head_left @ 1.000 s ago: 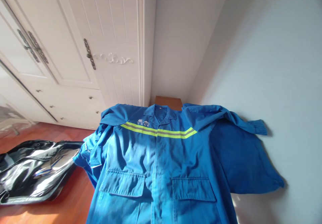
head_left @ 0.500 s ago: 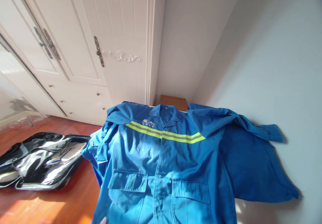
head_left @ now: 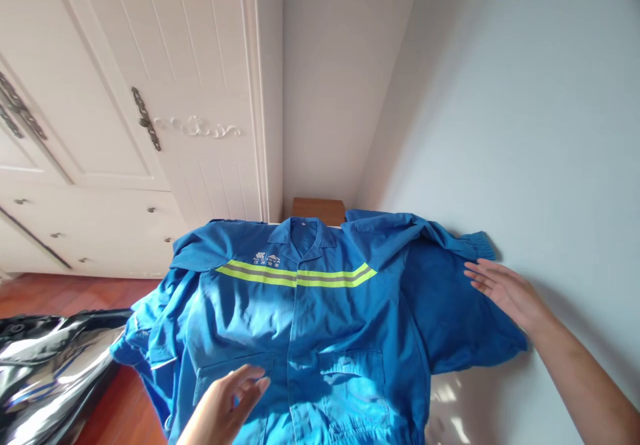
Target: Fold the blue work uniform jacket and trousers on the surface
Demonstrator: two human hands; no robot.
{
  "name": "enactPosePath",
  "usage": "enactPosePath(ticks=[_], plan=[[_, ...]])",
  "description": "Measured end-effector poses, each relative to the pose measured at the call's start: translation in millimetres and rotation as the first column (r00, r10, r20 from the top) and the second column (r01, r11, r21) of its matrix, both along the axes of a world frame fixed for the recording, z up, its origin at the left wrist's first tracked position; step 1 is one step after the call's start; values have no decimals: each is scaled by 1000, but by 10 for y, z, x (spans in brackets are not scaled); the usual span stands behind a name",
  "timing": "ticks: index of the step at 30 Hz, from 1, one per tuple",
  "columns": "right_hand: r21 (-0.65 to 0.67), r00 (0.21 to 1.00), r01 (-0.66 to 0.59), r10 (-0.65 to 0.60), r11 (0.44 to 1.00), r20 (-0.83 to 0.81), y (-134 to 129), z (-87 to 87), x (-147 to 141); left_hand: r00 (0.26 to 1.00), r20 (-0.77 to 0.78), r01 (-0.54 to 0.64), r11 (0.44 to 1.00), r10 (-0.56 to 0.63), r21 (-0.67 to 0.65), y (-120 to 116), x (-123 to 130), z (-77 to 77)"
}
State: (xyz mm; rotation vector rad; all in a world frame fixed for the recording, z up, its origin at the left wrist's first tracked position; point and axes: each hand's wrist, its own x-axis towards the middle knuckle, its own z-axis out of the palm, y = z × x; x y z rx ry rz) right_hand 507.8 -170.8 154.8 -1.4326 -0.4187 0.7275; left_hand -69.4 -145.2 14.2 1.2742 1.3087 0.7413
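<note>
A blue work jacket (head_left: pixel 250 318) lies spread front up, its collar at the far end, with a yellow-green reflective stripe (head_left: pixel 265 273) across the chest and flap pockets below. My left hand (head_left: pixel 225 401) is over the pocket on the left, fingers loosely curved and thumb apart, holding nothing. On the right, my right hand (head_left: pixel 513 298) is open with fingers stretched out, close to the cuff (head_left: pixel 477 245) of the jacket's bent sleeve. More blue cloth (head_left: pixel 450 311) spreads beneath that sleeve; whether the hand touches it I cannot tell.
White wardrobe doors and drawers (head_left: pixel 115 231) stand behind on the left. An open black suitcase (head_left: pixel 45 378) lies on the red-brown wooden floor (head_left: pixel 130 398). A pale wall (head_left: pixel 525 131) runs along the right, and a brown wooden piece (head_left: pixel 320 210) sits behind the collar.
Both hands have come into view, the left from the bottom edge and the right from the right side. My view has turned right, shifting the jacket and suitcase leftward.
</note>
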Motion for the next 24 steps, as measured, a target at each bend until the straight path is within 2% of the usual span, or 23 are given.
enactPosePath(ticks=[1,3,5,7,9,11,13,16,18,20,22,24], plan=[[-36,990,36,-40,999,-135,134,28,47,993,59,96,995,-98,32,76,229,194],[-83,947,61,-84,995,-309,377,37,130,972,128,184,976,-199,117,266,672,496],[-90,930,91,-117,992,-348,571,8,200,950,12,294,905,-313,308,534,1079,643],[-62,929,138,-151,989,-337,714,-31,257,920,-237,391,771,-312,503,874,1446,644],[-22,927,181,-177,983,-330,817,-53,296,837,-479,521,655,-265,548,1235,1764,555],[16,927,218,-202,976,-317,890,-36,316,732,-654,615,599,-192,513,1555,2020,436],[62,931,251,-223,966,-290,940,46,323,670,-729,654,574,-139,492,1789,2200,317],[174,948,279,-242,944,-207,982,345,339,643,-757,663,582,-120,471,1962,2329,155],[268,953,302,-278,915,-123,1004,662,380,631,-768,666,584,-107,465,1991,2348,59],[365,931,350,-363,863,-35,1041,1033,453,628,-773,663,580,-88,473,1987,2343,-18],[451,861,430,-506,782,57,1106,1390,553,629,-774,658,577,-68,484,1977,2335,-67],[508,701,499,-672,702,240,1198,1671,670,629,-775,655,576,-57,489,1974,2333,-86]])
